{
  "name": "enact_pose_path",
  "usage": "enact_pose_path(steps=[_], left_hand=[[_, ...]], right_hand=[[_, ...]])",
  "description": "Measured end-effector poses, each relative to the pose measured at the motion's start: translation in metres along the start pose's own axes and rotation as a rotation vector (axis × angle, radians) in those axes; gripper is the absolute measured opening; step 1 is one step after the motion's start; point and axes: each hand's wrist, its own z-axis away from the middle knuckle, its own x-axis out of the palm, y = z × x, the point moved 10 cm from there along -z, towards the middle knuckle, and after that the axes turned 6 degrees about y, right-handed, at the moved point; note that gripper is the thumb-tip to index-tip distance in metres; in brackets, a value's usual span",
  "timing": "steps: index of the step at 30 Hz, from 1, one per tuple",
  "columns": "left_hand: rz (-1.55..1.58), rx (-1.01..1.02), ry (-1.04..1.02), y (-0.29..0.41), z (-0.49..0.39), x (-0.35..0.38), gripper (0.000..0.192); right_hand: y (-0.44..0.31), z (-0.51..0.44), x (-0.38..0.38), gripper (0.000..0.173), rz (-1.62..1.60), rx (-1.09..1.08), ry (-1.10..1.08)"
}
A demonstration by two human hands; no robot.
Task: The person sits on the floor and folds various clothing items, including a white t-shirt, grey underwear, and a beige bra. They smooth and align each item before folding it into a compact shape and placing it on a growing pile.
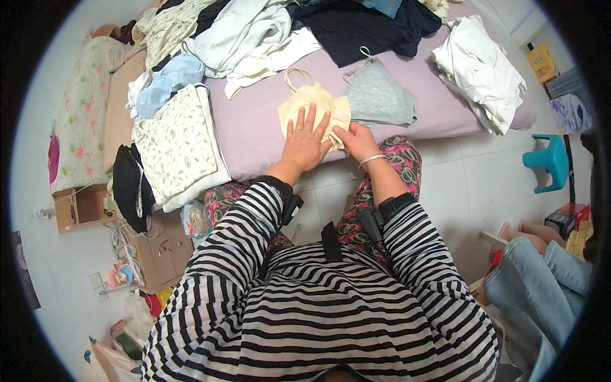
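A pale yellow strappy camisole or bralette (298, 100) lies on the lilac bed sheet (248, 138) close in front of me, its straps pointing away. My left hand (305, 141) rests flat on it with the fingers spread. At its near right edge, my right hand (359, 141) pinches the fabric between thumb and fingers. Touching it on the right is a grey bralette (379, 95), laid flat with its straps toward the far side. To the left sits a stack of folded clothes, topped by a cream garment with a small leaf-like print (176, 143).
Rumpled light-grey (243, 36) and dark navy clothes (367, 28) cover the far side of the bed. A white bundle (479, 71) lies at the right end. A teal stool (549, 164) stands on the tiled floor. Another person's jeans-clad legs (530, 286) show at lower right.
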Motion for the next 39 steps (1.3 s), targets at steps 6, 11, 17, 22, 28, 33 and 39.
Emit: enact_pose_path(steps=[6,11,17,22,28,33,39], left_hand=[[0.138,0.003,-0.005,-0.014,-0.009,0.012,0.064],[0.976,-0.252,0.365,-0.090,-0.002,-0.012,0.048],[1.267,-0.859,0.430,-0.116,0.042,0.016,0.042],[1.743,-0.903,0.206,-0.078,0.027,0.026,0.041],[1.737,-0.889,0.176,-0.069,0.010,0.001,0.039],[1.756,-0.693,0.274,-0.054,-0.028,-0.074,0.039],[1.890,-0.388,0.194,0.024,-0.073,-0.150,0.040]], right_hand=[[0.001,-0.002,-0.001,0.033,0.030,-0.021,-0.001],[0.000,0.001,-0.002,0.030,0.014,0.052,-0.017],[0.002,0.001,0.000,0.028,-0.084,0.086,-0.036],[-0.001,0.000,0.001,0.025,-0.117,0.060,-0.061],[-0.009,0.006,0.003,0.023,-0.159,0.098,-0.135],[-0.011,0.012,0.001,0.042,-0.350,0.226,-0.187],[-0.010,0.012,0.007,0.044,-0.333,0.233,-0.256]])
